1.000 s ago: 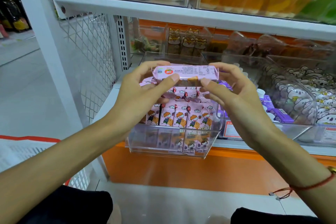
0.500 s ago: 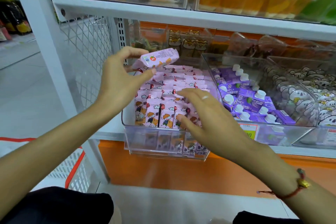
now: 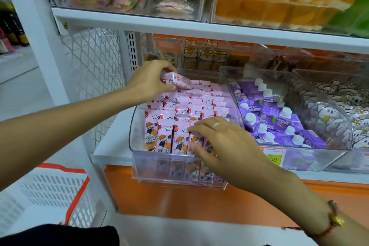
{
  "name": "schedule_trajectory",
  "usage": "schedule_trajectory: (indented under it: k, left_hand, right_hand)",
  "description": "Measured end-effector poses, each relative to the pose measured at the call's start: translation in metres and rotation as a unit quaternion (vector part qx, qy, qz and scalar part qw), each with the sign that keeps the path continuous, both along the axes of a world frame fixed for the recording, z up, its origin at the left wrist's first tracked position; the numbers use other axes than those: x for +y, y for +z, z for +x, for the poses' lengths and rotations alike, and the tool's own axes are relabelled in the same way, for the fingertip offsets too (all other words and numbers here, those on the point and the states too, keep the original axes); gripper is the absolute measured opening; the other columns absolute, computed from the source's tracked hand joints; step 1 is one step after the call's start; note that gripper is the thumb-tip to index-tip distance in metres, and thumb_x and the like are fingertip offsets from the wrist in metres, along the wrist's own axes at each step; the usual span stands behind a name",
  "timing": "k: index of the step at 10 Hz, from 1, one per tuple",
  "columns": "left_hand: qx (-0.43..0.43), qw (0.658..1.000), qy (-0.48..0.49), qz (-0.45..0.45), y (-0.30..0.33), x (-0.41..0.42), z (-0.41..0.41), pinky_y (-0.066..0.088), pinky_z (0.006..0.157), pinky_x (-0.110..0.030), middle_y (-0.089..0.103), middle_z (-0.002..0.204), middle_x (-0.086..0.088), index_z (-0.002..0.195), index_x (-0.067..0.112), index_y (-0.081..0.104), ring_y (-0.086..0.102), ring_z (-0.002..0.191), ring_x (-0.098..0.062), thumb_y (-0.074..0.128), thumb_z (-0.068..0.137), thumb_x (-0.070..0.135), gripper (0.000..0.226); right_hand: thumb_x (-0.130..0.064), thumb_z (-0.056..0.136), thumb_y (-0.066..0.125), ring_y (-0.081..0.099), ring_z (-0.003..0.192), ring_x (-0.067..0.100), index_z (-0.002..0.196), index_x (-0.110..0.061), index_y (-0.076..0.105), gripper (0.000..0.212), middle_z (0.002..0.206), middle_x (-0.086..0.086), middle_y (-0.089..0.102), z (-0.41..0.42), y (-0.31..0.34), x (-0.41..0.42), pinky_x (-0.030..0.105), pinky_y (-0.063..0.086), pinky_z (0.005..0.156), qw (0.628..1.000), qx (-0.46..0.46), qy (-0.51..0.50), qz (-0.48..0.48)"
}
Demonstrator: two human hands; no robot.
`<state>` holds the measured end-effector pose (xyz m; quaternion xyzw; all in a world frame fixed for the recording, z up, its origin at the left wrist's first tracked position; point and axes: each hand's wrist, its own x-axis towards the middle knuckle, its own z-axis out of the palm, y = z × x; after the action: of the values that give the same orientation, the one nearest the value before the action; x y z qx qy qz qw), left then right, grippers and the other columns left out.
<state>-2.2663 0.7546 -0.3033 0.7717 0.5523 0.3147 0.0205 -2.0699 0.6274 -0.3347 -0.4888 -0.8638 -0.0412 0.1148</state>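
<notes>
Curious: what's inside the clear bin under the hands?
Rows of pink packs fill the bin; the left hand holds one at the back. The right hand covers some front packs.

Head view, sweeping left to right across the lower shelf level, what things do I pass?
White basket → wire mesh panel → clear bin of pink packs → purple juice cartons → cartoon-animal packets.

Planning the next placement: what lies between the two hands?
Head view: rows of pink packets in the clear bin lie between the left hand and the right hand.
</notes>
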Motion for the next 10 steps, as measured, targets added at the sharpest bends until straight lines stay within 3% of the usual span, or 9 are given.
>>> schedule_trajectory:
  k: [1, 2, 3, 4, 5, 6, 8, 10]
  left_hand:
    - [0.108, 0.993, -0.05, -0.006, 0.013, 0.01, 0.004, 0.039, 0.074, -0.026, 0.064, 0.123, -0.006, 0.124, 0.018, 0.061, 0.061, 0.094, -0.019, 0.074, 0.082, 0.027, 0.045]
    - [0.139, 0.986, -0.058, -0.072, 0.022, 0.028, 0.011, 0.042, 0.085, -0.03, 0.055, 0.134, -0.008, 0.13, 0.017, 0.054, 0.057, 0.107, -0.025, 0.065, 0.089, 0.029, 0.045]
    - [0.059, 0.988, -0.05, -0.131, 0.021, 0.046, 0.022, 0.042, 0.089, -0.027, 0.047, 0.138, -0.011, 0.135, 0.007, 0.047, 0.055, 0.11, -0.026, 0.062, 0.091, 0.027, 0.051]
    - [-0.04, 0.99, -0.044, -0.128, 0.02, 0.058, 0.029, 0.049, 0.09, -0.03, 0.054, 0.123, -0.006, 0.139, 0.018, 0.04, 0.058, 0.105, -0.024, 0.069, 0.085, 0.024, 0.061]
    - [-0.059, 0.991, -0.044, -0.112, 0.017, 0.068, 0.028, 0.052, 0.087, -0.033, 0.058, 0.105, 0.002, 0.121, 0.022, 0.052, 0.06, 0.096, -0.022, 0.075, 0.08, 0.021, 0.047]
    - [0.001, 0.991, -0.057, -0.125, 0.011, 0.076, 0.02, 0.05, 0.089, -0.035, 0.063, 0.108, 0.002, 0.113, 0.024, 0.061, 0.061, 0.097, -0.018, 0.074, 0.08, 0.025, 0.035]
    - [0.13, 0.974, -0.037, -0.182, -0.01, 0.085, 0.02, 0.048, 0.098, -0.037, 0.064, 0.121, -0.002, 0.118, 0.022, 0.066, 0.06, 0.11, -0.019, 0.062, 0.091, 0.03, 0.028]
    - [0.153, 0.98, -0.047, -0.117, -0.005, 0.07, 0.016, 0.042, 0.1, -0.037, 0.059, 0.125, -0.003, 0.115, 0.021, 0.065, 0.054, 0.117, -0.023, 0.062, 0.09, 0.034, 0.029]
  right_hand:
    - [-0.048, 0.098, 0.033, 0.036, 0.125, 0.009, 0.136, -0.031, 0.045, 0.043, 0.136, -0.013, 0.047, 0.001, 0.0, 0.0, 0.024, 0.026, 0.095, 1.0, -0.002, 0.004, -0.004]
    - [-0.047, 0.098, 0.033, 0.036, 0.125, 0.008, 0.136, -0.031, 0.045, 0.043, 0.137, -0.013, 0.047, 0.002, 0.0, 0.0, 0.023, 0.026, 0.096, 1.0, 0.0, 0.007, -0.006]
    - [-0.047, 0.098, 0.033, 0.035, 0.126, 0.007, 0.136, -0.032, 0.044, 0.043, 0.137, -0.013, 0.046, 0.002, 0.0, -0.001, 0.022, 0.025, 0.095, 1.0, 0.0, 0.007, -0.009]
    - [-0.047, 0.098, 0.034, 0.036, 0.126, 0.006, 0.136, -0.033, 0.045, 0.042, 0.137, -0.014, 0.047, 0.002, 0.0, -0.001, 0.021, 0.025, 0.095, 1.0, 0.003, 0.008, -0.007]
    - [-0.047, 0.098, 0.035, 0.036, 0.126, 0.006, 0.136, -0.033, 0.046, 0.042, 0.138, -0.015, 0.047, 0.002, 0.0, -0.001, 0.02, 0.024, 0.097, 1.0, 0.004, 0.009, -0.007]
    - [-0.046, 0.098, 0.037, 0.038, 0.127, 0.007, 0.134, -0.032, 0.048, 0.041, 0.137, -0.013, 0.048, 0.002, 0.0, -0.001, 0.022, 0.027, 0.098, 1.0, 0.01, 0.007, -0.008]
    - [-0.046, 0.098, 0.037, 0.036, 0.127, 0.006, 0.134, -0.033, 0.047, 0.04, 0.137, -0.015, 0.048, 0.002, 0.0, -0.001, 0.02, 0.025, 0.098, 1.0, 0.008, 0.006, -0.011]
    - [-0.048, 0.098, 0.032, 0.032, 0.13, 0.004, 0.138, -0.035, 0.042, 0.043, 0.142, -0.016, 0.043, 0.003, -0.001, -0.001, 0.02, 0.023, 0.101, 1.0, 0.001, 0.01, -0.01]
